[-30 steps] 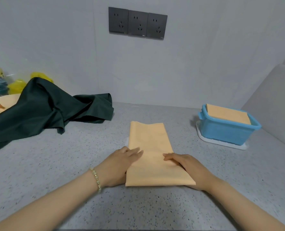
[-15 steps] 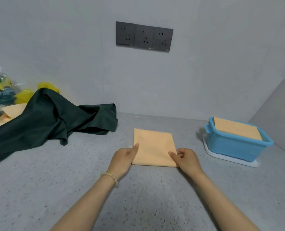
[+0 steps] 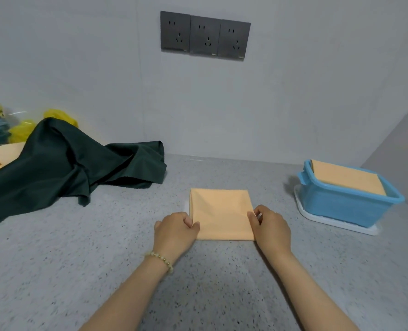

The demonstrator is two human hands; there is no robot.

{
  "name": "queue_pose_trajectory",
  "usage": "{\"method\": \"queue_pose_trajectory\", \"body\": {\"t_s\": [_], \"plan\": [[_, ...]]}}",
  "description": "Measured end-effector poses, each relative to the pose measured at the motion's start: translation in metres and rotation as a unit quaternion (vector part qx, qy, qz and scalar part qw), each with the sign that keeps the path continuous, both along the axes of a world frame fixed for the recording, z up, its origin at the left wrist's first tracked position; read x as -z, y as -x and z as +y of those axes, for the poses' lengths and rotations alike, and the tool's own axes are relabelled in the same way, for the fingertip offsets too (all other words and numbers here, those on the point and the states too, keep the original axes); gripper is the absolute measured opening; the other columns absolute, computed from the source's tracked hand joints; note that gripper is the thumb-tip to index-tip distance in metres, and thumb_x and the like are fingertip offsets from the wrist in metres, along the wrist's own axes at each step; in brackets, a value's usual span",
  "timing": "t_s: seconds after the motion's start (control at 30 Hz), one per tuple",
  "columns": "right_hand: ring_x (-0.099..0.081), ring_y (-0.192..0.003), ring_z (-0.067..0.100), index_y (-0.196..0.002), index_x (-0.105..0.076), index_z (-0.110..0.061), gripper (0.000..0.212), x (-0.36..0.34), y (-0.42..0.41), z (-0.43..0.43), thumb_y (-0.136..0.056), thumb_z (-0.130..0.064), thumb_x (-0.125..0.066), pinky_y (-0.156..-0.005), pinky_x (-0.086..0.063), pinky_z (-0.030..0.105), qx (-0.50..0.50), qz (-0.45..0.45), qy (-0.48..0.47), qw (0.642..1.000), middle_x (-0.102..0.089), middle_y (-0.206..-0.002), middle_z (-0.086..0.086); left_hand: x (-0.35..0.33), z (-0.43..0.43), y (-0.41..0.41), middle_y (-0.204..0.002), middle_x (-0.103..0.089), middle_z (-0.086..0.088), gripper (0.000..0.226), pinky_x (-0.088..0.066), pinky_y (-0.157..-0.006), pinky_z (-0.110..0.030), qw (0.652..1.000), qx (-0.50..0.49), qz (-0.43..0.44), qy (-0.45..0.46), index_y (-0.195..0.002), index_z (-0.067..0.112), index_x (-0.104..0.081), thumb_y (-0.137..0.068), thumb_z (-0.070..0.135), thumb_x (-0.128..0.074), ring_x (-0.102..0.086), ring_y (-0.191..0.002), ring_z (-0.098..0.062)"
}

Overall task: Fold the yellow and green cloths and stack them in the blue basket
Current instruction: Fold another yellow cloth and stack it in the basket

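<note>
A yellow cloth, folded into a small square, lies flat on the grey speckled counter in front of me. My left hand pinches its near left edge with curled fingers. My right hand pinches the near right edge the same way. A dark green cloth lies crumpled and unfolded at the left, against the wall. The blue basket stands at the right on a white tray, with a folded yellow cloth lying on top of it.
A white tray sits under the basket. At the far left are yellow bags, a clear plastic bag and another yellow cloth partly under the green one. Three dark wall sockets are above. A grey side wall rises behind the basket.
The long yellow strip has been folded in half into a square. My hands went from pressing flat on it to pinching its near corners.
</note>
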State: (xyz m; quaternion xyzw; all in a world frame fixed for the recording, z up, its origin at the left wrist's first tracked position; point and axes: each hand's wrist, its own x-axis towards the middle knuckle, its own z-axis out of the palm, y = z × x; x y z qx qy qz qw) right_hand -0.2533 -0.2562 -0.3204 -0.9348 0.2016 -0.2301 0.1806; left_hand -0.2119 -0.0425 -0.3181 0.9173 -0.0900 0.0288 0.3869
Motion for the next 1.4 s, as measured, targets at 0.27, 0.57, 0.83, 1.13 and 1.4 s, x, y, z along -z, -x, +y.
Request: {"method": "queue_pose_trajectory", "body": {"t_s": [0.27,0.57,0.83,1.13,1.4], "plan": [[-0.051,-0.065,0.015,-0.087,-0.054,-0.016,0.024,-0.002,0.002,0.004,-0.097,-0.035,-0.043,-0.054,-0.034,0.027,0.02,0.043,0.078,0.996,-0.06,-0.077,-0.001,-0.004,-0.001,0.006,-0.072,-0.053,0.016,0.026,-0.025,-0.085,-0.028,0.998,0.012,-0.007,-0.059,-0.067,0.029,-0.048,-0.09,0.038,-0.056,-0.055,-0.09,-0.013],[-0.056,-0.077,0.017,-0.104,-0.053,-0.016,0.031,-0.008,0.015,0.001,-0.097,-0.044,-0.042,-0.056,-0.035,0.027,0.018,-0.025,0.082,0.996,-0.062,-0.095,-0.002,-0.008,0.007,0.01,-0.087,-0.054,0.01,0.036,-0.03,-0.082,-0.031,0.995,-0.009,-0.033,-0.096,-0.09,0.024,-0.049,-0.084,0.058,-0.057,-0.052,-0.092,-0.015],[-0.021,-0.144,0.018,-0.147,-0.031,-0.015,0.045,-0.025,-0.037,0.041,-0.104,-0.025,-0.022,-0.118,-0.011,0.036,-0.173,0.1,0.102,0.974,-0.028,-0.155,0.003,-0.022,-0.034,-0.022,-0.161,-0.008,-0.001,0.052,0.0,-0.119,-0.034,0.977,0.116,-0.103,-0.145,-0.153,0.014,-0.011,-0.104,0.032,-0.018,-0.004,-0.147,-0.018],[-0.004,-0.147,0.013,-0.152,-0.014,-0.017,0.05,0.011,-0.049,0.043,-0.104,-0.03,-0.019,-0.118,-0.001,0.034,-0.225,0.176,0.071,0.956,-0.007,-0.16,-0.002,0.009,-0.043,-0.036,-0.161,0.002,-0.001,0.053,0.005,-0.119,-0.036,0.952,0.13,-0.04,-0.275,-0.153,0.012,-0.002,-0.104,0.03,-0.013,0.005,-0.148,-0.018],[0.009,-0.147,0.015,-0.151,0.003,-0.01,0.07,0.003,-0.025,0.015,-0.1,-0.052,-0.017,-0.117,0.007,0.03,-0.202,0.248,0.088,0.943,0.01,-0.16,0.004,0.01,-0.039,-0.025,-0.161,0.003,-0.002,0.059,0.005,-0.119,-0.035,0.947,0.146,-0.045,-0.282,-0.153,0.011,0.0,-0.103,0.039,-0.015,0.005,-0.148,-0.019]]}}
